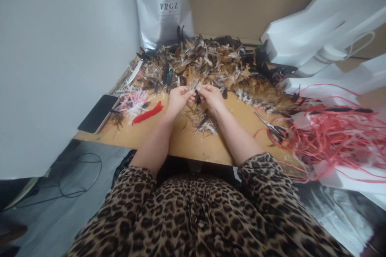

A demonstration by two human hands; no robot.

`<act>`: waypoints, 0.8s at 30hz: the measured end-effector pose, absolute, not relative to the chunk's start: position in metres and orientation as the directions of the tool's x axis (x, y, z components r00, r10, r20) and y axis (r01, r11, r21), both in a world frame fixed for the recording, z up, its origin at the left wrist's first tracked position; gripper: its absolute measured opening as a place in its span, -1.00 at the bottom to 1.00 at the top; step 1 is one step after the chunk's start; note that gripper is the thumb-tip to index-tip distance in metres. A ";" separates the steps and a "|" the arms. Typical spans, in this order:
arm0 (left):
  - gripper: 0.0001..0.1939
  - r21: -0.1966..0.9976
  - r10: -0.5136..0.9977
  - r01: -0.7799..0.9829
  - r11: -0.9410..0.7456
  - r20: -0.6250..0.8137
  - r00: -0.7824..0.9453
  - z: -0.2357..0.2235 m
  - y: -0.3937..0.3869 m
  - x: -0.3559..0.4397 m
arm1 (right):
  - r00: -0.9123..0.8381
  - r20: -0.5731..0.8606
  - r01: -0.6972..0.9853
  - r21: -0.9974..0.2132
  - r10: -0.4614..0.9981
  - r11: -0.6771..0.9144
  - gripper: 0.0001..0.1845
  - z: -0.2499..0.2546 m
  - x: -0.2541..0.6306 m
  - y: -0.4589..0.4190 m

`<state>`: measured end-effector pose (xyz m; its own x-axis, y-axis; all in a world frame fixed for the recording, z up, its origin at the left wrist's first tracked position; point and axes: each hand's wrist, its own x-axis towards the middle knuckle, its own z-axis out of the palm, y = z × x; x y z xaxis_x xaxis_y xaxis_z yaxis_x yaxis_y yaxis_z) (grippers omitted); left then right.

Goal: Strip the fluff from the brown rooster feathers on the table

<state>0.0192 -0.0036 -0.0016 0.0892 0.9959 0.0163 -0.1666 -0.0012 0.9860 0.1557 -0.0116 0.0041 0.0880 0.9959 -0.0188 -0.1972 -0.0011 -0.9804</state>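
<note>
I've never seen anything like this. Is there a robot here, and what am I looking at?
There's no robot: these are a person's bare hands. The single picture comes from a camera worn on the head, looking forward and down, so you see the person's own leopard-print sleeves below.

The left hand and right hand meet at the fingertips, seemingly pinching a small feather bunch; fine detail is blurred.

On the brown table, a large feather pile spreads behind the hands. To the left lie a phone and a red strip; to the right, scissors beside tangled red strands.
</note>
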 end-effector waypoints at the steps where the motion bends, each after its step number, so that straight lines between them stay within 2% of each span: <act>1: -0.85 0.986 0.994 -0.167 0.000 0.018 0.106 -0.003 -0.004 0.019 | 0.091 -0.015 -0.206 -0.979 0.996 0.004 -0.63 0.004 0.155 -0.012; 5: -0.85 0.974 0.980 -0.212 0.075 -0.032 0.197 -0.004 -0.005 0.016 | 0.077 0.029 -0.204 -0.978 0.997 0.044 -0.69 0.004 0.156 -0.014; 9: -0.83 0.946 0.960 -0.275 0.174 -0.102 0.259 -0.002 -0.006 0.014 | 0.078 0.102 -0.134 -0.985 0.992 0.112 -0.77 0.006 0.157 -0.015; 14: -0.83 0.944 0.949 -0.250 0.215 -0.142 0.280 -0.001 -0.007 0.014 | 0.074 0.173 -0.023 -0.984 0.982 0.175 -0.83 0.005 0.159 -0.014; 18: -0.82 0.954 0.954 -0.240 0.181 -0.111 0.280 0.000 -0.007 0.015 | 0.061 0.176 -0.032 -0.983 0.982 0.178 -0.82 0.005 0.159 -0.014; 21: -0.82 0.954 0.985 -0.286 0.088 -0.041 0.167 0.006 -0.005 0.009 | 0.069 0.159 -0.053 -0.985 0.985 0.163 -0.80 0.007 0.159 -0.015; 24: -0.81 0.914 0.994 -0.399 -0.070 0.032 -0.100 0.012 0.004 -0.006 | 0.085 0.141 -0.027 -0.989 0.986 0.144 -0.78 0.005 0.159 -0.015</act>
<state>-0.0057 0.0044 0.0125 -0.0999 0.9945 0.0321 -0.3991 -0.0696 0.9143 0.1590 -0.0148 0.0051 0.0850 0.9863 0.1410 -0.0275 0.1438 -0.9892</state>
